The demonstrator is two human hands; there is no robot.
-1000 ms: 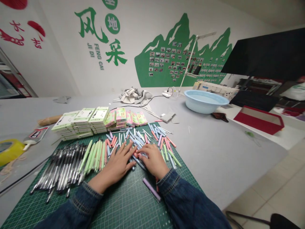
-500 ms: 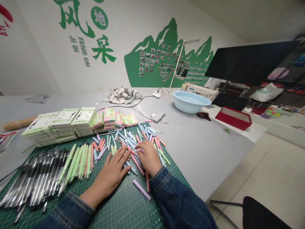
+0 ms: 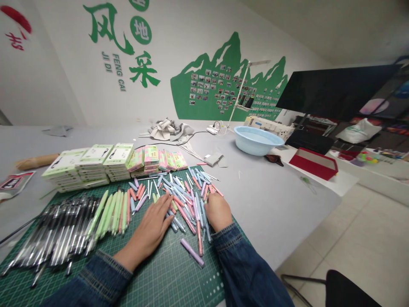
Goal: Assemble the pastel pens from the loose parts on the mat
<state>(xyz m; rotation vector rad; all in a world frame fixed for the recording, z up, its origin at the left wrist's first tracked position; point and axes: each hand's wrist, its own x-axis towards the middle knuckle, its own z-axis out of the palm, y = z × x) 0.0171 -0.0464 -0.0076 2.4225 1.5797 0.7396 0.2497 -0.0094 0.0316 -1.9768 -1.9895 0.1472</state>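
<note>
Head view: black pens (image 3: 60, 230) and green pens (image 3: 109, 212) lie aligned left; pastel pens (image 3: 185, 218) sprawl unaligned between and beyond a flattened left hand (image 3: 155, 221), gripping nothing, and curled right hand (image 3: 219, 212) (hold cannot be told).

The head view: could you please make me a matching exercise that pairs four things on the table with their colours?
Things:
1. Cutting mat
2. Basin
3. Bunch of pens at the left
4. Lone pen piece at the front

Colours:
A. Purple
B. Black and clear
C. Green
D. Light blue

Right pairs: 1-C, 2-D, 3-B, 4-A
</note>
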